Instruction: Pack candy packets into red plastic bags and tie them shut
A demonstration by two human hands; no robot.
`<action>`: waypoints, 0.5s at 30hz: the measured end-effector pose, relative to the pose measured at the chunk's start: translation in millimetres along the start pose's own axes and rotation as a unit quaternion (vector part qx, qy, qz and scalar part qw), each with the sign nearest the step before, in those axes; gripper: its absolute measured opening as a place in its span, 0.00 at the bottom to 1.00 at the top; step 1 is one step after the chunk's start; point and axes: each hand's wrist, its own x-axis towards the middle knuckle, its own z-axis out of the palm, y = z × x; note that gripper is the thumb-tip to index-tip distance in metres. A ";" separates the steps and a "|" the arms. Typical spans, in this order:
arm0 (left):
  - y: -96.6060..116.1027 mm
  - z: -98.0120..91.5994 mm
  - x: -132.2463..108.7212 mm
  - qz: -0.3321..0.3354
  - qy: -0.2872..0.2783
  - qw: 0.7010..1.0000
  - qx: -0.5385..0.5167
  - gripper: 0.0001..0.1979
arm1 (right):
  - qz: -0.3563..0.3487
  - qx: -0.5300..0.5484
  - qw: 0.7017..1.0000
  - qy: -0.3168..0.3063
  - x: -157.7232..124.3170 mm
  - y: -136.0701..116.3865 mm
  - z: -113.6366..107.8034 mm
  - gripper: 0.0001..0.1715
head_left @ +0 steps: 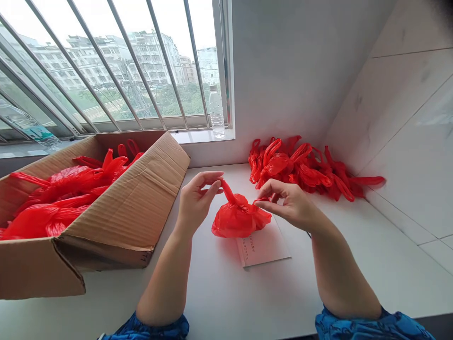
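A filled red plastic bag [237, 219] sits in front of me, partly over a white sheet of paper or card [267, 248] with small dark marks. My left hand [200, 198] pinches one of its handles, pulled up and to the left. On the other side, my right hand [285, 203] has thumb and forefinger closed on the other handle, held lower and to the right. What fills the bag is hidden.
An open cardboard box [130, 198] full of red plastic bags [78, 184] stands at left. More red bags [300, 163] lie heaped by the back wall on the white table [226, 293]. A plastic bottle [216, 113] stands on the sill; another bottle [38, 132] leans further left.
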 end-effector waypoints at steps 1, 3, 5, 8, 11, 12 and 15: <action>8.7 5.9 -4.4 0.004 -0.027 0.999 -0.035 0.11 | -0.014 0.024 1.000 0.012 5.0 1.6 9.2 0.16; 21.1 14.4 -11.2 0.008 -0.080 0.994 -0.074 0.11 | -0.022 0.051 0.998 0.008 12.0 4.9 24.0 0.19; 25.9 16.5 -14.5 0.009 -0.119 0.989 -0.085 0.14 | -0.023 0.051 0.998 -0.003 14.3 7.5 31.0 0.15; 21.6 12.8 -15.4 0.001 -0.181 0.983 -0.035 0.34 | -0.030 0.048 0.998 0.020 13.2 10.0 29.7 0.18; 7.3 17.3 -17.0 -0.011 -0.256 0.963 0.085 0.49 | -0.029 0.064 0.996 0.051 13.5 11.7 27.2 0.22; 1.0 22.3 -17.8 -0.012 -0.279 0.953 0.116 0.46 | -0.028 0.064 0.996 0.061 14.3 11.9 27.6 0.24; -19.2 40.4 -18.2 -0.025 -0.325 0.931 0.163 0.17 | -0.026 0.055 0.994 0.093 16.7 12.0 28.1 0.27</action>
